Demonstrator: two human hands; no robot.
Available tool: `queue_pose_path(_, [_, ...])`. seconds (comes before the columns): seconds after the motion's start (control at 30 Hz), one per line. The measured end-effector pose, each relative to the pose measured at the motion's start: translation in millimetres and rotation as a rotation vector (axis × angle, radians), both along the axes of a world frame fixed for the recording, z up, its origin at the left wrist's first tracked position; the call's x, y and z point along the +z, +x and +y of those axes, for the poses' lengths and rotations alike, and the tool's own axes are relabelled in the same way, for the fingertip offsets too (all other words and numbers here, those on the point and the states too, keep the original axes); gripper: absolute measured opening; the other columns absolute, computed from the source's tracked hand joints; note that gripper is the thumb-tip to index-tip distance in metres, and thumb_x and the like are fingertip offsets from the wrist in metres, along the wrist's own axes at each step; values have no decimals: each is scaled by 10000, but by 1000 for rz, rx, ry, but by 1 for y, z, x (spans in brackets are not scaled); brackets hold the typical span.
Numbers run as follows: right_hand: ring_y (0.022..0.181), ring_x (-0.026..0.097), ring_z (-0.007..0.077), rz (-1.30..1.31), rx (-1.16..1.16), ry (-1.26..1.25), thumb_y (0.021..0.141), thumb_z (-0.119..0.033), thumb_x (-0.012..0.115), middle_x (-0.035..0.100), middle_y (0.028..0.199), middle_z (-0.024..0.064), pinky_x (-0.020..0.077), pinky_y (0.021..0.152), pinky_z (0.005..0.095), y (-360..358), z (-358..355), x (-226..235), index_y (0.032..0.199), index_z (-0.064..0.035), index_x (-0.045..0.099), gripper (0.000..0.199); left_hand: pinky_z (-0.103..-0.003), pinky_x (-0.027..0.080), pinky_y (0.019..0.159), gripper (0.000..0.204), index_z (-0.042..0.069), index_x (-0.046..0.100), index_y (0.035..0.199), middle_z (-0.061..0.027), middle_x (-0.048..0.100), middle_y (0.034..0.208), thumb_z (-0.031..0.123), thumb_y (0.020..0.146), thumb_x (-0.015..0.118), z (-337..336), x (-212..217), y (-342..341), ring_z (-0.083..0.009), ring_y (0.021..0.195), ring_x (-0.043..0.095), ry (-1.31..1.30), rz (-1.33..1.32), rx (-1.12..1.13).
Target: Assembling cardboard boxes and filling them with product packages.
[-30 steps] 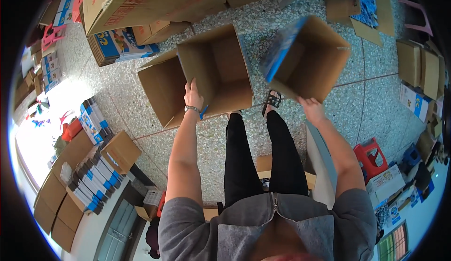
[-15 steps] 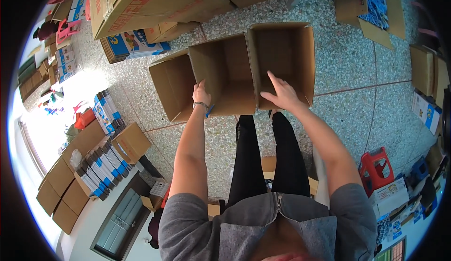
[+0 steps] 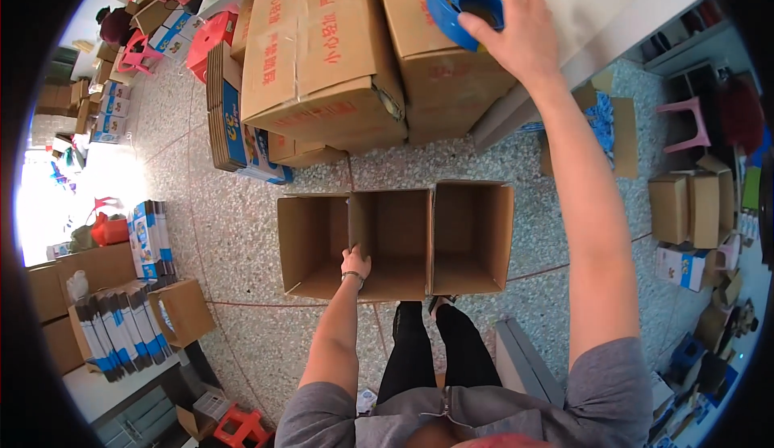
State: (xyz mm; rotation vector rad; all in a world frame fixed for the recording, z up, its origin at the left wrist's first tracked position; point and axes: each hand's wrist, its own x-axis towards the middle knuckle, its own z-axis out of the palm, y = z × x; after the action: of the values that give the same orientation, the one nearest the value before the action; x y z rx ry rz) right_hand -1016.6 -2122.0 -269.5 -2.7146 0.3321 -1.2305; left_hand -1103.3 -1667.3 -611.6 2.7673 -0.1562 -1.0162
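Three open brown cardboard boxes stand side by side on the floor in front of my feet: a left box (image 3: 302,242), a middle box (image 3: 395,230) and a right box (image 3: 472,234). My left hand (image 3: 355,263) grips the upright cardboard wall between the left and middle boxes, fingers closed over its edge. Stretched far forward, my right hand (image 3: 520,35) has its thumb and fingers around a blue tape dispenser (image 3: 453,12). The dispenser is over the top of a sealed carton (image 3: 435,65); whether it still touches the carton I cannot tell.
Another sealed carton (image 3: 322,53) stands beside it at the far side, with flat printed cardboard (image 3: 230,117) leaning to its left. A pale tabletop (image 3: 592,4) lies far right. Stacked folded boxes (image 3: 121,327) are at left, and a red stool (image 3: 242,428) is low left.
My right hand has left the right box and reached far forward to the tape dispenser. My left hand stays on the dividing wall. The view has shifted, showing more of the far cartons.
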Motion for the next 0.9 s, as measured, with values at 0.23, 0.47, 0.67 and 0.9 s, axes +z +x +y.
queue_pose_path(0.23, [574, 629, 315, 623, 10, -373, 856, -265, 574, 663, 722, 109, 487, 497, 444, 40, 13, 15, 1432, -210, 342, 624, -456, 499, 899, 503, 134, 465, 1327, -211, 461, 1283, 231, 852, 595, 15, -11, 26, -416, 1059, 570, -76, 0, -72])
queue_pose_path(0.47, [730, 608, 355, 561, 235, 515, 846, -133, 557, 568, 886, 188, 508, 658, 424, -146, 111, -52, 1159, -221, 640, 335, -460, 507, 891, 575, 178, 434, 1358, -227, 455, 1294, 116, 807, 586, 43, -11, 34, -414, 1048, 581, 24, 77, -175])
queue_pose_path(0.67, [826, 632, 369, 880, -191, 927, 875, -263, 568, 610, 987, 226, 518, 717, 426, -244, 209, -235, 1131, -175, 657, 284, -459, 506, 885, 586, 167, 509, 1297, -203, 583, 1151, 44, 734, 612, 48, 8, 58, -383, 1043, 591, 18, 81, -313])
queue_pose_path(0.9, [945, 612, 381, 1191, -382, 1023, 790, -618, 582, 574, 1085, 240, 492, 791, 477, -185, 235, -280, 1094, -92, 608, 608, -464, 474, 890, 503, 119, 517, 1252, -194, 586, 1107, 55, 763, 614, 140, 46, 65, -384, 1074, 540, -4, -25, -179])
